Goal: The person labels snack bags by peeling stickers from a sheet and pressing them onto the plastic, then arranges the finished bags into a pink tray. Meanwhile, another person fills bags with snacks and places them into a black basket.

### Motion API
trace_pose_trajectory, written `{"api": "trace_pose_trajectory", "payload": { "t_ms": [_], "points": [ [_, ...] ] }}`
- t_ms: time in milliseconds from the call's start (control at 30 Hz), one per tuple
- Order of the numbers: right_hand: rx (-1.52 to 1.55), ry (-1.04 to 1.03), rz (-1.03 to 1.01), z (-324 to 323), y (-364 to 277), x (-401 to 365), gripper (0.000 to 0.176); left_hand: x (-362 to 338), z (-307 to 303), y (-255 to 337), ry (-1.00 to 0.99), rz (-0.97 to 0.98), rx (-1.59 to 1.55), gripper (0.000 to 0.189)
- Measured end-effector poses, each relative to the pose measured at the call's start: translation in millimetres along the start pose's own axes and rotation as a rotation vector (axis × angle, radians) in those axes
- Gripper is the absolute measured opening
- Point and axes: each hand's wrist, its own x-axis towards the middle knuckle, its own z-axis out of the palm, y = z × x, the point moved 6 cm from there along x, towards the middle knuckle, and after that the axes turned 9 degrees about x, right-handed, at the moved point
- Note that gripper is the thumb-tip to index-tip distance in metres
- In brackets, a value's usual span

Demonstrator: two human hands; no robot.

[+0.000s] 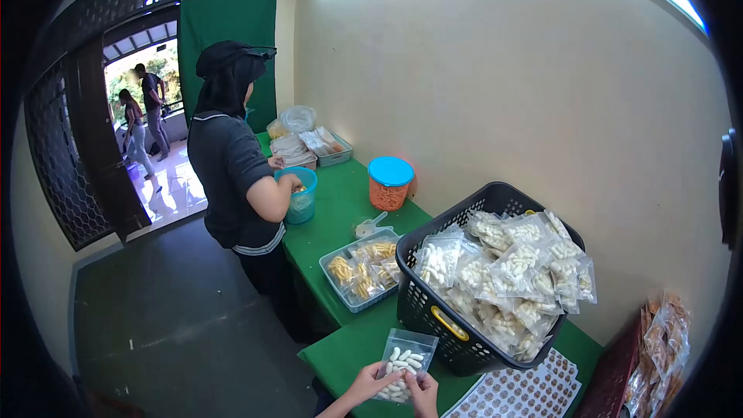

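Both hands, left hand (367, 387) and right hand (422, 395), grip a clear bag (402, 365) of white pieces at six o'clock, over the table (337, 350) — black basket (419, 300) just beside, at two o'clock from it.

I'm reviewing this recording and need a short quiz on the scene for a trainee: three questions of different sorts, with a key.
1. Multiple choice: What do the left hand and right hand hold together?
A) A plastic spoon
B) A clear bag of white pieces
C) A drinking glass

2. True or false: Packets are piled in the black basket.

3. Fill in the blank: The tub of orange food near the wall has a ____ lid.

Key: 1. B; 2. True; 3. blue
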Motion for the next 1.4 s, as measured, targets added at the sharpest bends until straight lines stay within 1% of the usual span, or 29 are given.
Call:
{"api": "trace_pose_trajectory", "payload": {
  "t_ms": [67, 100, 167, 267, 367, 467, 567, 667, 767, 867, 967, 1067, 1167, 1200, 1300, 1333, 1400],
  "points": [
    [-0.041, -0.047, -0.008, -12.8, 0.6, 6.1, 0.023, 7.6, 7.6, -3.7, 0.039, -0.011, 0.024, 0.028],
    [0.053, -0.031, 0.0, 21.8, 20.9, -5.7, 0.023, -13.2, -26.7, 6.1, 0.047, -0.039, 0.158, 0.027],
    [0.06, -0.004, -0.023, 13.0, 2.0, -6.6, 0.022, -11.4, -10.8, 9.4, 0.034, -0.015, 0.26, 0.026],
    [0.015, 0.071, -0.06, 2.9, -9.2, -7.5, 0.02, -12.3, 4.1, 12.0, -0.012, -0.023, 0.211, 0.028],
    [0.014, 0.084, -0.078, 6.3, -17.1, -10.2, 0.02, -11.8, 8.2, 1.9, -0.022, -0.038, 0.031, 0.029],
    [0.089, 0.115, -0.068, 3.7, -11.9, -11.4, 0.02, -14.0, 12.0, 8.0, -0.052, -0.063, -0.007, 0.029],
    [0.127, 0.094, -0.059, 6.9, -9.7, -13.4, 0.02, -16.3, 9.7, 11.7, -0.046, -0.045, 0.001, 0.029],
    [0.135, 0.031, -0.006, 9.3, -5.1, -10.9, 0.022, -18.9, 4.3, 15.5, -0.018, 0.022, 0.02, 0.03],
    [0.06, -0.045, 0.021, 20.8, -20.9, -10.8, 0.027, -14.8, -4.6, 5.9, 0.037, 0.062, 0.091, 0.028],
    [-0.019, -0.171, 0.034, 23.1, -12.7, -12.8, 0.032, -12.4, -10.1, 13.9, 0.118, 0.062, 0.013, 0.027],
    [0.047, -0.124, 0.044, 25.1, -16.1, -16.7, 0.033, -9.9, -9.3, 12.9, 0.1, 0.146, -0.008, 0.028],
    [-0.09, -0.21, 0.062, 26.3, -7.2, -19.4, 0.034, -10.6, -23.9, 40.4, 0.241, 0.221, -0.047, 0.021],
    [-0.278, -0.308, 0.021, 33.7, -8.2, -22.5, 0.033, -9.6, -40.9, 37.4, 0.331, 0.218, -0.034, 0.016],
    [-0.294, -0.325, 0.024, 33.0, -8.7, -20.4, 0.032, -11.1, -38.3, 43.2, 0.337, 0.213, -0.055, 0.012],
    [-0.109, -0.239, -0.046, 30.4, -25.7, -10.5, 0.03, -15.9, -31.0, 55.5, 0.261, 0.278, 0.134, 0.011],
    [-0.128, -0.214, -0.093, 28.8, -32.5, -5.7, 0.023, -18.3, -26.4, 59.2, 0.245, 0.319, 0.186, 0.01],
    [-0.143, -0.19, -0.104, 33.4, -45.8, -3.1, 0.016, -20.9, -12.5, 65.1, 0.211, 0.406, 0.289, 0.009]
  ]
}}
